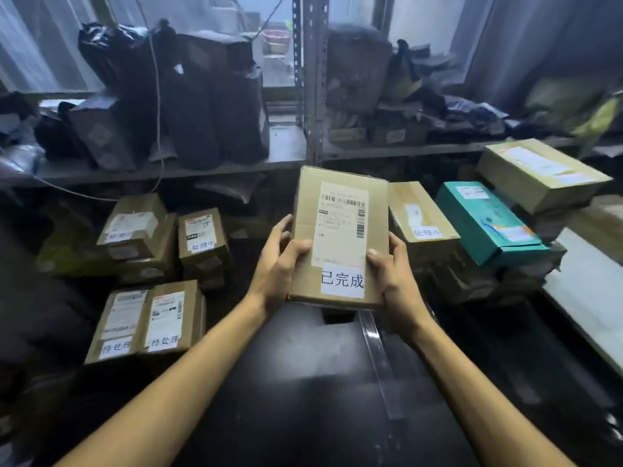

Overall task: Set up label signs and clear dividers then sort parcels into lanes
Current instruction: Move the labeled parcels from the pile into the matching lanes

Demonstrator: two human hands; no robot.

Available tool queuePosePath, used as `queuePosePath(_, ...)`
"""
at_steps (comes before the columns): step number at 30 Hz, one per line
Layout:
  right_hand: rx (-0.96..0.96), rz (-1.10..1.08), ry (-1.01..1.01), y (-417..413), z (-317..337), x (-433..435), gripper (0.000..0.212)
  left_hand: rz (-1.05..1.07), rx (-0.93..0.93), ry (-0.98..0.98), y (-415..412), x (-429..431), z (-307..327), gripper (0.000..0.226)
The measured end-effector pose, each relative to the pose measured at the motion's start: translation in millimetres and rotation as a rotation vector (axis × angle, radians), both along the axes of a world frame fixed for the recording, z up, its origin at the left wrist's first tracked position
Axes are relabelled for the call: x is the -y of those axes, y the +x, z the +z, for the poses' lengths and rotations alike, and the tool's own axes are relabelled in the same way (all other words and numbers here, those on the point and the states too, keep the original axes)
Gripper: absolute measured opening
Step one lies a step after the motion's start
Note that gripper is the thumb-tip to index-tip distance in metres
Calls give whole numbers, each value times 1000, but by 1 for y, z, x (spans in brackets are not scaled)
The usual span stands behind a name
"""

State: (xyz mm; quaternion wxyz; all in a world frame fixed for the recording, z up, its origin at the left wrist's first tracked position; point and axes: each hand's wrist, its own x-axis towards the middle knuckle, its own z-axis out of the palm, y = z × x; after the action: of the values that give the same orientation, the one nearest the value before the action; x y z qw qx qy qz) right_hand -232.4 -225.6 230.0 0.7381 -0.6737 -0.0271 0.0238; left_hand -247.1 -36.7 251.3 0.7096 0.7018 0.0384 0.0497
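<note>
dim metal shelving (315,96) loaded with black bagged parcels stands behind a dark worktable (286,382). over that table, lifted clear of it and tilted up toward the camera, is a flat cardboard parcel (340,237). both hands hold it at its lower half: the left hand (276,267) grasps the left edge with its thumb across the face, and the right hand (394,274) grasps the right edge likewise. its face carries a white shipping label (342,224) with barcodes and, at the bottom, a white sticker (343,280) reading 已完成; the cardboard looks slightly creased but closed.

sorting seems to be the step in hand, with this box being read for its lane. at left lie boxes marked 待处理 (145,321), and right of the parcel sits a box marked 处理中 (421,220) beside a teal carton (488,220). a clear divider strip (377,358) lies on the table below. the next move likely calls for setting the parcel down apart from those groups; which lane cannot be told.
</note>
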Motion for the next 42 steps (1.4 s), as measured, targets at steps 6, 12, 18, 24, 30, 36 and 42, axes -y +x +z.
queuePosePath(6, -22, -99, -39, -17, -5, 20, 52, -16, -64, -79, 1, 27, -4, 71)
queuePosePath(12, -24, -172, -78, -40, 1, 39, 50, -29, -84, -144, -16, 46, -9, 73)
queuePosePath(18, -63, -267, -119, -58, -1, 51, 39, -79, -148, -179, -29, 66, -11, 70)
queuePosePath(24, -54, -341, -97, -56, 0, 57, 37, -132, -161, -182, -23, 72, -6, 71)
queuePosePath(30, -80, -314, -18, -57, -6, 65, 53, -147, -164, -168, -23, 79, -9, 71)
queuePosePath(36, -113, -277, 2, -54, -15, 91, 38, -134, -193, -187, -24, 109, -20, 59)
queuePosePath(42, -150, -211, -51, -55, -15, 148, 36, -62, -188, -244, -40, 165, -34, 59)
